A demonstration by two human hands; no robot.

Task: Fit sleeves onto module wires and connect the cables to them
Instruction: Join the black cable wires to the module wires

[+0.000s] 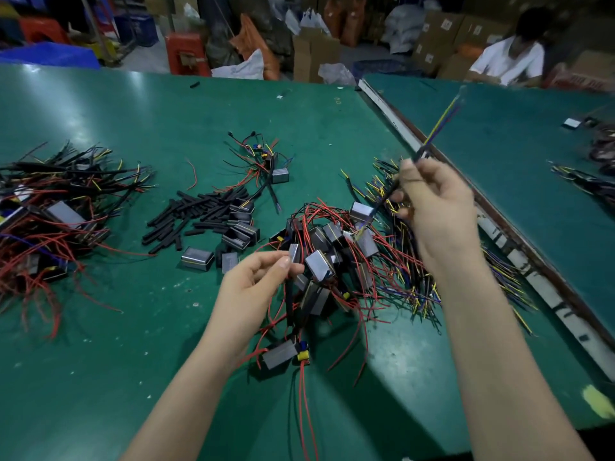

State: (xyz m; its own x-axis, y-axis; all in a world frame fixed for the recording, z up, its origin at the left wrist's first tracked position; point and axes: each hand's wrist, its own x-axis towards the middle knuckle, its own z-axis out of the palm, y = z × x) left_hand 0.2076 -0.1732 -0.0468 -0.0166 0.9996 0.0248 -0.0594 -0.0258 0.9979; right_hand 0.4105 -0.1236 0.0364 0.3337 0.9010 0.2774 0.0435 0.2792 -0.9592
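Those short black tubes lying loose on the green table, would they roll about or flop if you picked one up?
The black tubes look flattened, so they probably slide rather than roll. They lie fairly straight in their pile, so likely hold shape when lifted, though soft. Being small and hollow-looking, they're probably very light.

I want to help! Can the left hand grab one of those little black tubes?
Probably yes, once freed: the black tubes lie uncovered on the table just beyond the left hand, but its fingers now pinch a black sleeve.

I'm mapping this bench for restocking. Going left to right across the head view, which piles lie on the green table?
Finished wired modules → loose black sleeves → heap of red-wired modules → yellow-and-blue cables.
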